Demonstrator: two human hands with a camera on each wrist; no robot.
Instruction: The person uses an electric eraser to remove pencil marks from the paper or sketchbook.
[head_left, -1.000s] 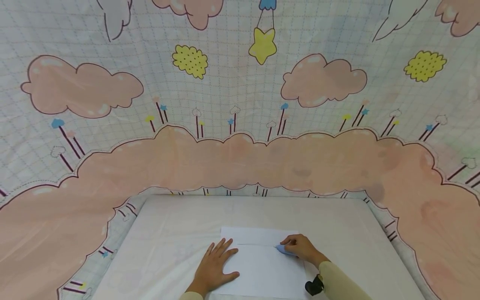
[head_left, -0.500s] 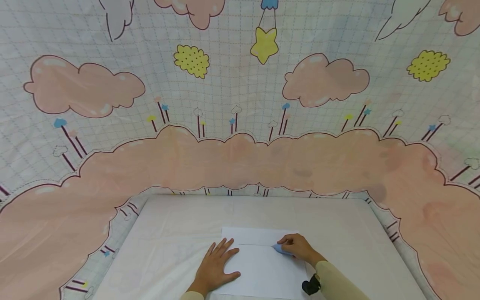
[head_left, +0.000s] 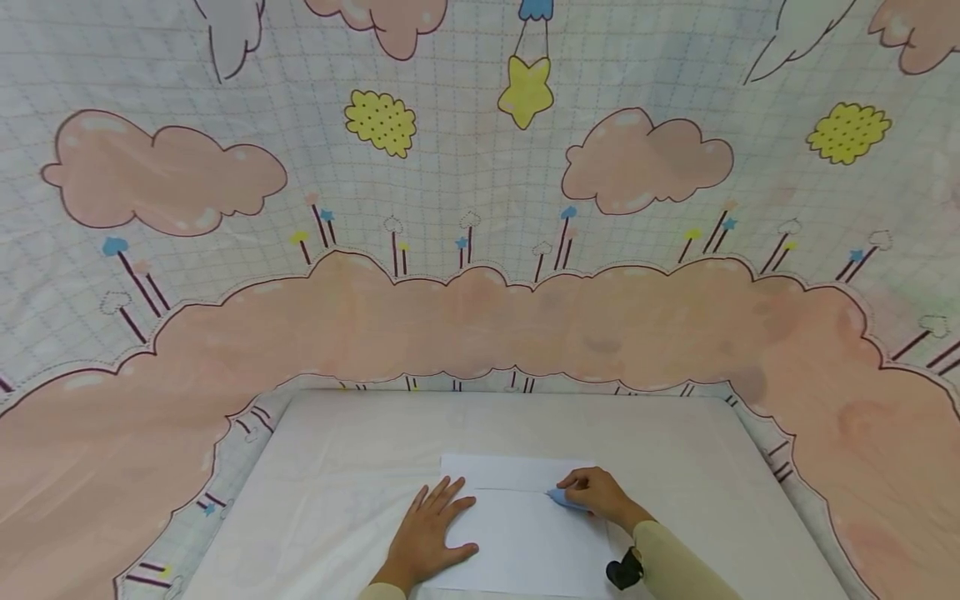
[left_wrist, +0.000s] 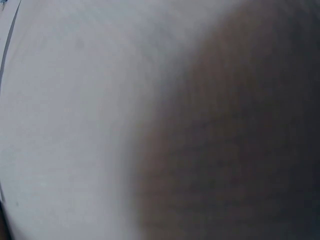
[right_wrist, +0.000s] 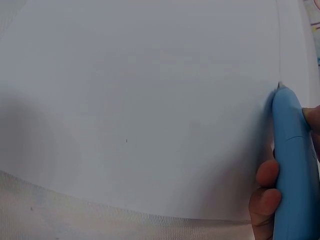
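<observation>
A white sheet of paper (head_left: 525,542) lies on the covered table, with a thin straight line (head_left: 510,490) running across its upper part. My left hand (head_left: 427,537) rests flat on the sheet's left side, fingers spread. In the left wrist view, a dark blurred part of that hand fills the right side. My right hand (head_left: 600,493) grips a chunky blue utility knife (right_wrist: 292,150) with a small metal tip. That tip meets the paper at the right end of the line. Fingertips (right_wrist: 268,172) curl against the knife's body.
A white cloth covers the table (head_left: 352,450). Behind and beside it hangs a curtain (head_left: 480,325) printed with clouds and stars. A black heart-shaped piece (head_left: 625,571) sits by the right sleeve. The sheet carries a tiny dark mark (right_wrist: 126,141).
The right hand and knife have shifted slightly, a little left and then back right along the line. The left hand stays in place on the paper.
</observation>
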